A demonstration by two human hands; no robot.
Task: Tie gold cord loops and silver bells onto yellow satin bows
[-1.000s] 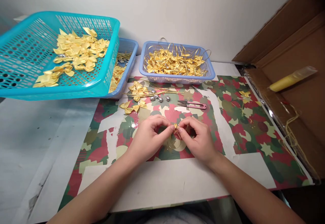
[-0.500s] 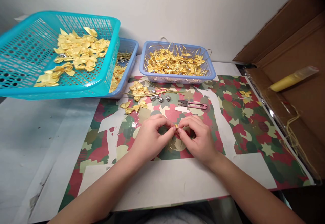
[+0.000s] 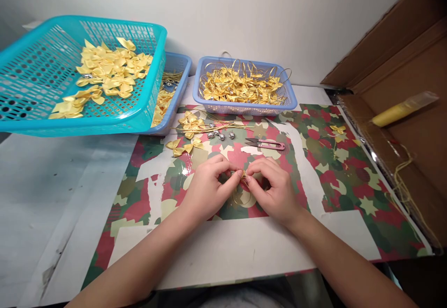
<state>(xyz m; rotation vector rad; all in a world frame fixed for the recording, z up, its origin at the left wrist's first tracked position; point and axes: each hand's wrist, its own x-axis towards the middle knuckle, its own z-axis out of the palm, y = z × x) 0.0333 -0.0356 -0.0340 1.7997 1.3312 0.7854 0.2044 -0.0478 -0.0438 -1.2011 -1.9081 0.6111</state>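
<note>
My left hand [image 3: 213, 183] and my right hand [image 3: 270, 188] meet fingertip to fingertip over the patterned table cover. Both are closed in a pinch on a thin gold cord [image 3: 241, 203], whose loop hangs below the fingers. A small bit of yellow shows between the fingertips, too covered to make out. Beyond the hands lie pink-handled thread snips [image 3: 267, 144], several silver jingle bells [image 3: 221, 137], loose lengths of gold cord [image 3: 226, 126] and several yellow ribbon bows [image 3: 191, 124].
A turquoise basket [image 3: 148, 115] of yellow bows sits on a blue basket [image 3: 179, 95] at the left. Another blue basket [image 3: 244, 109] at the back holds corded bows. At the right are a cardboard box [image 3: 387, 56], a yellow tube [image 3: 401, 109] and loose yellow thread [image 3: 401, 177].
Both hands stay in nearly the same place, still pinching. The fingertips have shifted only slightly around the cord, and the whole view has moved a touch.
</note>
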